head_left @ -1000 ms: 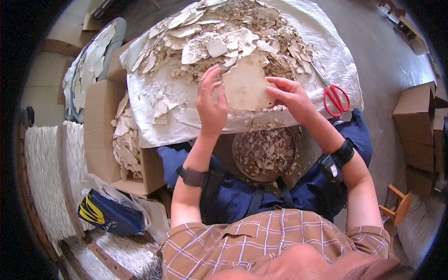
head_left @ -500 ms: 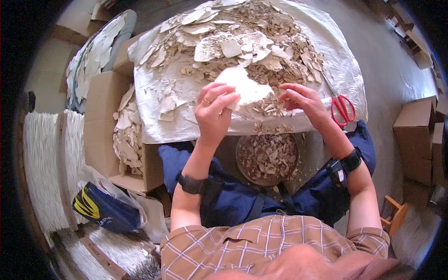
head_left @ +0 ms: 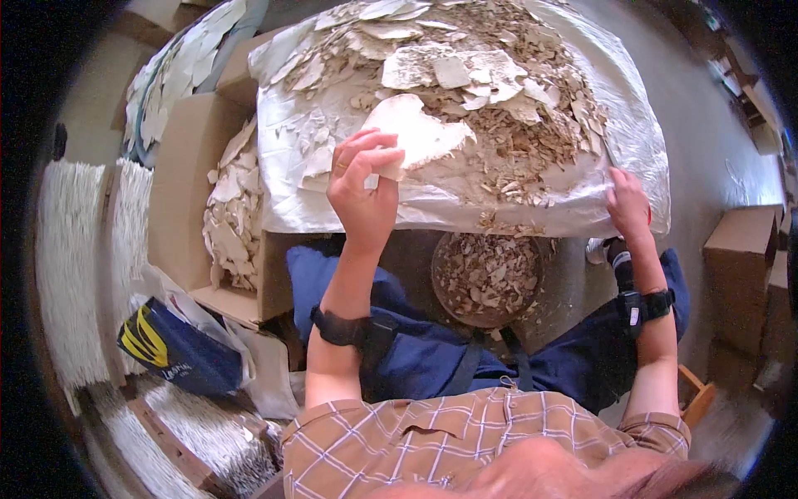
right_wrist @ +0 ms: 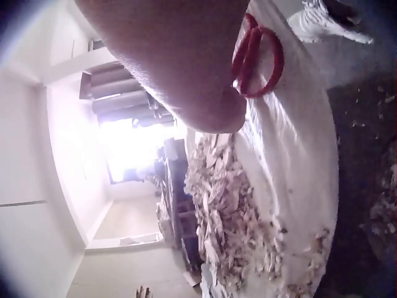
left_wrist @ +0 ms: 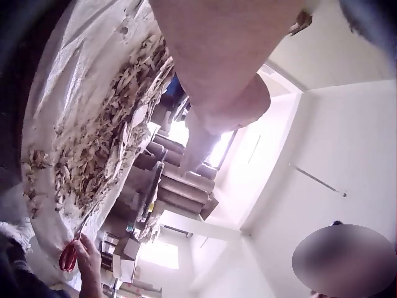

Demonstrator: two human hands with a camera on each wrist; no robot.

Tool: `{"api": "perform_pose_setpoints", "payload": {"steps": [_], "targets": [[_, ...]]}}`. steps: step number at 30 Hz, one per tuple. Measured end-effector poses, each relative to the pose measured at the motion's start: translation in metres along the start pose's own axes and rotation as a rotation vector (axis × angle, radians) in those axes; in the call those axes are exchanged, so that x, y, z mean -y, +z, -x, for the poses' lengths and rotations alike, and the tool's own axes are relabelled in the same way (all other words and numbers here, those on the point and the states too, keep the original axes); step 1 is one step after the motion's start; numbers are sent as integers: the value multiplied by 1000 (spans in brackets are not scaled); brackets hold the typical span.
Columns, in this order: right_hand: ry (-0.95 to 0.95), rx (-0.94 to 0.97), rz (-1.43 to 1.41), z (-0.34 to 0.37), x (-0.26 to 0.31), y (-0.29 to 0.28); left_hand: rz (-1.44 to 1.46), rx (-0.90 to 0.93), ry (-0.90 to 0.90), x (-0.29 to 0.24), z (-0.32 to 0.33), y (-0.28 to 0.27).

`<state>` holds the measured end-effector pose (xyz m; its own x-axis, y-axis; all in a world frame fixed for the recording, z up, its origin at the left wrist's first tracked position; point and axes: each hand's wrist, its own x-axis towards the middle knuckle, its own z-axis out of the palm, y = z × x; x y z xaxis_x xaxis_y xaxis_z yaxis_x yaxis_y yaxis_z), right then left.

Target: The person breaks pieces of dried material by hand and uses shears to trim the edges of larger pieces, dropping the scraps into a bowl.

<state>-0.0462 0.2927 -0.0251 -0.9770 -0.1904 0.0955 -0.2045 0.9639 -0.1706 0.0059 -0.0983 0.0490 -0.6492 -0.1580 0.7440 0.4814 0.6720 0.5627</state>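
Note:
In the head view my left hand (head_left: 363,183) pinches a flat, off-white brittle piece (head_left: 420,131) with one ragged edge, held up over the near side of the cloth-covered table (head_left: 291,200). Bright light falls on the piece. At the table's right corner, my right hand (head_left: 629,204) grips a pair of scissors around the middle. Their red handles (right_wrist: 278,62) stick out beside the hand in the right wrist view; the blades point toward the heap. Behind the held piece rises a large heap (head_left: 515,100) of similar broken pieces and brown flakes.
A round pan (head_left: 482,323) of scraps stands on the floor between the knees. Left of the table is a cardboard box (head_left: 187,150) filled with flat pieces, with a blue bag (head_left: 179,349) in front. More cardboard boxes (head_left: 740,274) and a wooden stool (head_left: 698,397) are at right.
The piece has passed from my right hand to my left and turned, moving leftward. My right hand let go of it and reached right to grip the scissors.

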Motion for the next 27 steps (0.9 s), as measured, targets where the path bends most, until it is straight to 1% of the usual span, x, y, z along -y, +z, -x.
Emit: {"api": "perform_pose_setpoints", "payload": {"steps": [2, 4, 6, 8, 10, 11, 12, 13, 15, 16, 18, 19, 20, 22, 23, 24, 25, 26, 27], "targets": [[108, 7, 164, 8, -21, 5, 10, -7, -8, 3, 0, -3], [103, -18, 180, 17, -32, 5, 11, -25, -16, 4, 0, -3], [112, -40, 184, 17, -35, 4, 53, -21, 20, 4, 1, 1], [152, -128, 65, 21, -32, 1, 45, -30, 40, 4, 2, 8], [149, -115, 52, 22, -37, 2, 16, -44, 83, 2, 2, 16], [132, -78, 77, 24, -39, 2, 18, -35, 90, 1, 3, 18], [118, -41, 104, 26, -38, 0, 15, -29, 107, 0, 3, 21], [131, -44, 100, 26, -32, -5, 14, -24, 124, -2, 2, 24], [274, 37, 158, 24, -24, -14, 9, -5, 145, -6, 1, 29], [285, 35, 157, 26, -27, -15, -4, 6, 159, -8, 1, 32], [225, -133, 46, 27, -30, -17, 24, 11, 162, -9, 1, 38], [130, -246, 35, 28, -30, -18, 41, 7, 155, -9, 1, 41], [129, -244, 34, 30, -28, -22, 40, 9, 154, -7, 0, 42], [66, -52, -566, 31, -13, -36, 83, 27, 151, -6, -3, 47], [205, 103, -944, 31, 12, -46, 78, 28, 147, -6, -3, 50], [205, 270, -1210, 35, 33, -61, 121, 49, 123, -5, -4, 53], [137, 384, -1346, 36, 39, -57, 166, 71, 100, -5, -5, 56], [78, 514, -1391, 40, 52, -62, 163, 78, 98, -6, -6, 58], [37, 641, -1372, 39, 67, -68, 192, 101, 87, -6, -7, 61]]}}
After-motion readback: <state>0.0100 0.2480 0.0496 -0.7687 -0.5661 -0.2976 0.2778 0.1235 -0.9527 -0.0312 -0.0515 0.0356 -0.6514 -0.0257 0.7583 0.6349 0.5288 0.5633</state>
